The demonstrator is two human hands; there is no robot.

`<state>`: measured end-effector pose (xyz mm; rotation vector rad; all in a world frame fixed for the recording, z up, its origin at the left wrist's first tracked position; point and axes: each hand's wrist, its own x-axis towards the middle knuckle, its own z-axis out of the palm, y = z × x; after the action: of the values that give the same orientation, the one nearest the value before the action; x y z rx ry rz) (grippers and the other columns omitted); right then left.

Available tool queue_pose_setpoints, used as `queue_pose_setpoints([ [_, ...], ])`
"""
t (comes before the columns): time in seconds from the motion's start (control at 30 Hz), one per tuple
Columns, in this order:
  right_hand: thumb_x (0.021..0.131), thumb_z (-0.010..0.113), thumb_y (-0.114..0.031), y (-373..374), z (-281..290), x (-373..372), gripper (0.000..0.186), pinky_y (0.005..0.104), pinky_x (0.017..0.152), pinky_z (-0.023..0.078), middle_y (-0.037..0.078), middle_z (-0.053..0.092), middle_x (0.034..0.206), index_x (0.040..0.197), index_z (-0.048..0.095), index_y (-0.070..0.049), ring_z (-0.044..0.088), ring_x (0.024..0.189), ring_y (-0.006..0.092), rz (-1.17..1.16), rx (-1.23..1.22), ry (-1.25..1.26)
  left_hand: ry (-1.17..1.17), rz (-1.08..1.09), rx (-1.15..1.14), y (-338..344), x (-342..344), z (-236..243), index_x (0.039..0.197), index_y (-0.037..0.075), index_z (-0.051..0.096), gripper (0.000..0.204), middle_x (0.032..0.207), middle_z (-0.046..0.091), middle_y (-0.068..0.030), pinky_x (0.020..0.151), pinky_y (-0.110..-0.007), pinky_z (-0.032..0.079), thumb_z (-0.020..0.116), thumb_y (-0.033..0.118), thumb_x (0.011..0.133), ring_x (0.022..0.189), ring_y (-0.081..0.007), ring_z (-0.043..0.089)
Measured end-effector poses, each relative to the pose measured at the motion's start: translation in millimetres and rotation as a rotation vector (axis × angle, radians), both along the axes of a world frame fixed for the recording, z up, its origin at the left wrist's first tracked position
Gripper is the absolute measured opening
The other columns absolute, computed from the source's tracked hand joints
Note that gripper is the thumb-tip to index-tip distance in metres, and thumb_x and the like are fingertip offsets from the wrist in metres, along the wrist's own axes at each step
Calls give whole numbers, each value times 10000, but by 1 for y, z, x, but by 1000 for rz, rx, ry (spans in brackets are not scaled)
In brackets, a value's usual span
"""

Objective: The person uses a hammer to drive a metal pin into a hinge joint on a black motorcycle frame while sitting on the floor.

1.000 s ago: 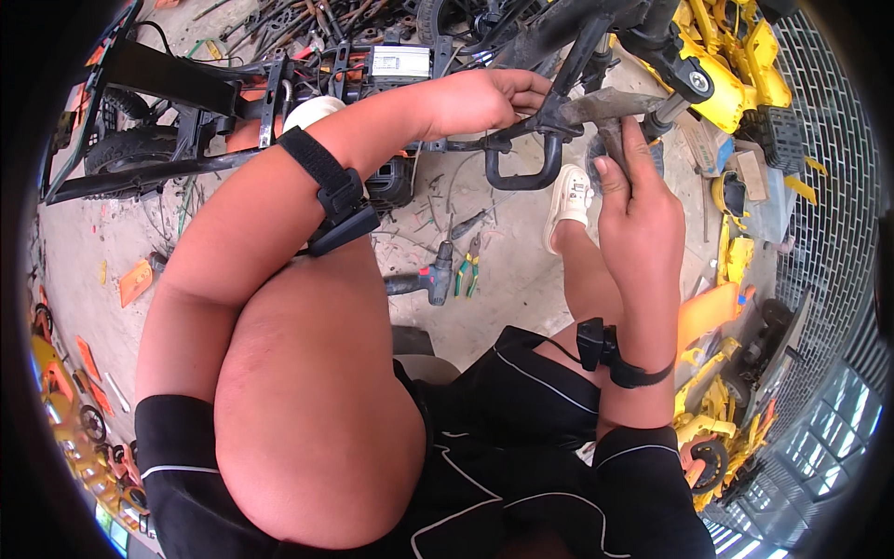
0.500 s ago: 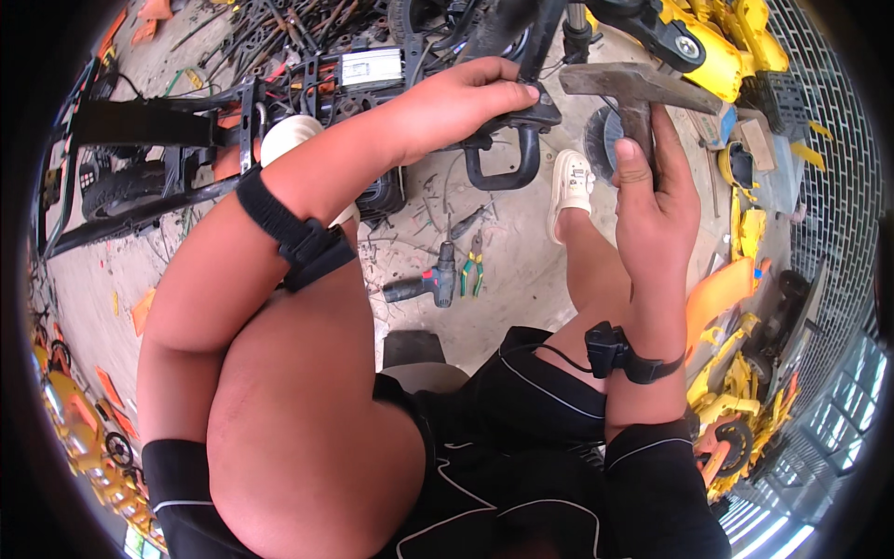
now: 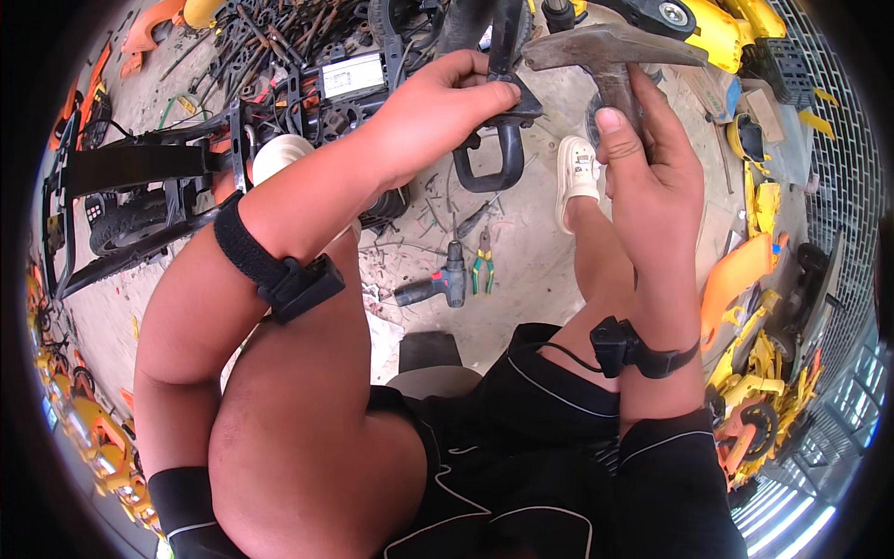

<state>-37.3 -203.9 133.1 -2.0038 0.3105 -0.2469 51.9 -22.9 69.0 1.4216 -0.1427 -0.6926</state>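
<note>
My right hand is closed round the shaft of a hammer, thumb laid along it. The hammer's worn grey head lies crosswise at the top, its flat end pointing left above a black metal frame part. That part has a bracket plate and a rounded loop hanging below. My left hand grips it near the plate, with the thumb on top and the other fingers mostly hidden behind. Hammer head and frame part look apart in this view.
On the concrete floor between my feet lie a cordless drill and green-handled pliers. A black vehicle frame stands at left. Scrap metal is heaped at far left, and yellow and orange body panels line the right side.
The hammer in my right hand has moved up and to the left, toward the frame part. My left hand keeps its grip, and the whole view has shifted slightly.
</note>
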Motion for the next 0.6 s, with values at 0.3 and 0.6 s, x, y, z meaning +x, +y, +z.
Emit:
queue_pose_setpoints([
  [0.3, 953, 701, -191, -7, -3, -6, 432, 302, 900, 518, 156, 720, 1159, 1345, 605, -37, 687, 1027, 184, 56, -151, -62, -10, -66, 35, 7, 1, 2, 1210, 70, 633, 366, 1114, 649, 2, 987, -258, 379, 626, 352, 978, 1083, -93, 546],
  [0.6, 973, 665, -174, -4, 2, -14, 420, 304, 885, 527, 172, 710, 1169, 1357, 590, -23, 693, 1026, 204, 168, -353, -36, 152, 33, -262, 12, 14, -33, 1250, -8, 627, 468, 1170, 684, -79, 1003, -316, 424, 401, 349, 1048, 1060, -159, 603],
])
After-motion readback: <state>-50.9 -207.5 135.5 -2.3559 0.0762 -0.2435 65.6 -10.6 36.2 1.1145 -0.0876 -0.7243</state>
